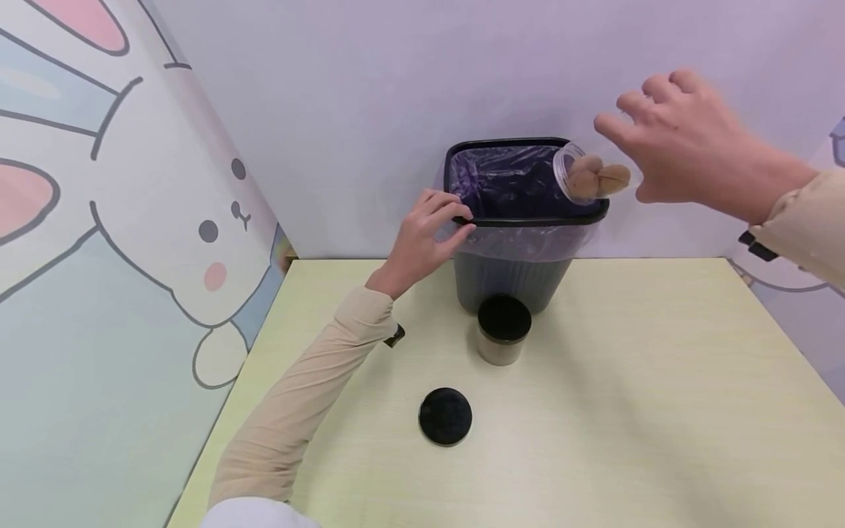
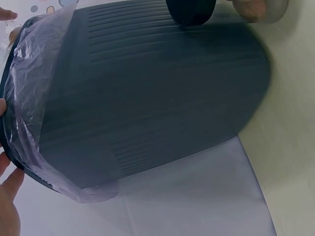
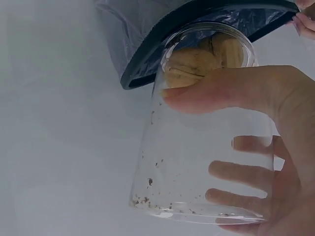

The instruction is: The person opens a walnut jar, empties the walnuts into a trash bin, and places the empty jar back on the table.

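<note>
head: high, forward-down | left wrist: close, bin (image 2: 147,108) sideways | right wrist: close on jar (image 3: 184,152) | shared: bin rim (image 1: 531,222)

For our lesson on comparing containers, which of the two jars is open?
The tilted jar in the right hand, at the bin, with walnuts near its uncovered mouth; the other jar stands upright, closed with a black lid.

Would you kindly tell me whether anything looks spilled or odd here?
I see no spill on the table. The clear jar in the right hand looks odd, though: dark specks dot it, mostly near the base, like dirt or crumbs.
</note>
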Demonstrator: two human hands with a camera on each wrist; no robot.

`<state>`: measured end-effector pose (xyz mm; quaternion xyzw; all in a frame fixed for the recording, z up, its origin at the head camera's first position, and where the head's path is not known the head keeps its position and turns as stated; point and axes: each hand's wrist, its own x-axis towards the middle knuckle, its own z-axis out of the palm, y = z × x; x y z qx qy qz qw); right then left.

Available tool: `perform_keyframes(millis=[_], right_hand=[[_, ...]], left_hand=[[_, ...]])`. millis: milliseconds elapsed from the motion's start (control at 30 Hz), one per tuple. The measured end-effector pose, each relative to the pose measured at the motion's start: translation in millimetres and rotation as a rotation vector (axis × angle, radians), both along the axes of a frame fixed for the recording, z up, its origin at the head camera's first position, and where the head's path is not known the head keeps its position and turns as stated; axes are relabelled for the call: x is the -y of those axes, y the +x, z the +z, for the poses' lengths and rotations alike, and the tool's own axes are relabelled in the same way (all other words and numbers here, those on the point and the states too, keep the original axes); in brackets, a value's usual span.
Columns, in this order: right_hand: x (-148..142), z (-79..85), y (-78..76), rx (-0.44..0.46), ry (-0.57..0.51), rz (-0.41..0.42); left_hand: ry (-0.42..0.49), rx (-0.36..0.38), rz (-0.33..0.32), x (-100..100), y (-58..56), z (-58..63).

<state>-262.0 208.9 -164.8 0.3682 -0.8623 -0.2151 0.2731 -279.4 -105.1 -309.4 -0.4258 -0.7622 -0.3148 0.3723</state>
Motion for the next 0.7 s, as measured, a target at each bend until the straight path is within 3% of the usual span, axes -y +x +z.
perform_keyframes(millis=[267,700], right_hand=[[7.1,5.4,-0.2,0.058,0.099,-0.008],[16.5,5.9,1.8,0.031,0.092,0.002]], left_hand=[[-0.001,0.002,0.000,0.0,1.6,-0.6],[0.000,-0.005,-0.005,0.2,2.0,-1.7]])
